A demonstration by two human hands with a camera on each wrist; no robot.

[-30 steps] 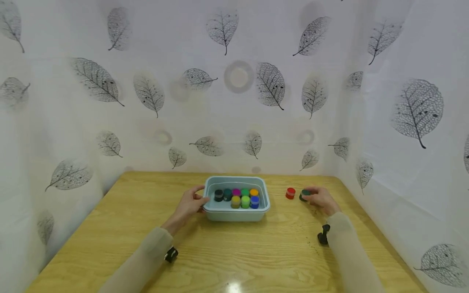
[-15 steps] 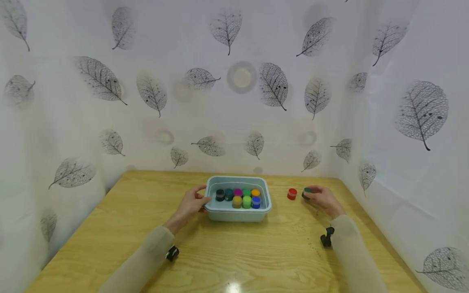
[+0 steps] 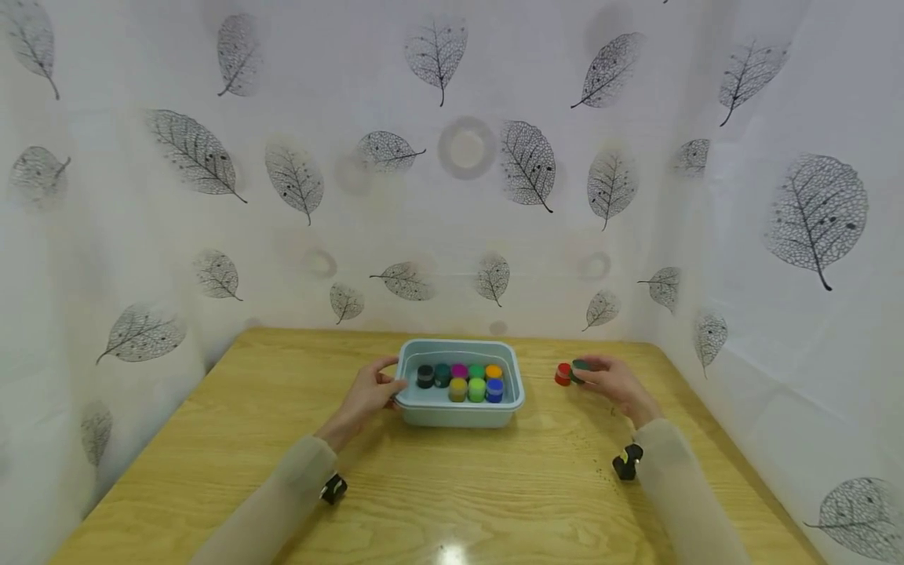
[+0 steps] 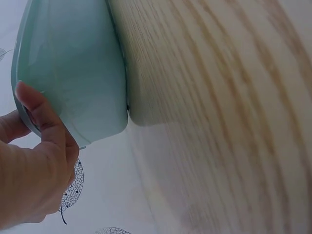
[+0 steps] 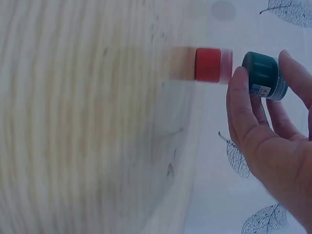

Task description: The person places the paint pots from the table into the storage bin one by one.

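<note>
My left hand point(image 3: 369, 388) grips the left end of a pale blue-green plastic tub point(image 3: 459, 416); in the left wrist view the thumb and fingers pinch its rim point(image 4: 22, 105). My right hand point(image 3: 617, 384) holds a small dark green paint jar point(image 3: 579, 371) between thumb and fingertips. The right wrist view shows this green jar point(image 5: 263, 73) raised off the table, with a label on its side. Just left of it in the head view, a red paint jar point(image 3: 563, 374) stands on the table.
Inside the tub are several paint jars, among them a black jar point(image 3: 425, 377), an orange jar point(image 3: 493, 373) and a blue jar point(image 3: 494, 390). The wooden table point(image 3: 452, 486) has dark specks at right. A leaf-print curtain point(image 3: 452, 196) hangs behind and at both sides.
My right hand has lifted the dark green jar off the table and carried it left, close to the red jar. The left hand keeps its grip on the tub.
</note>
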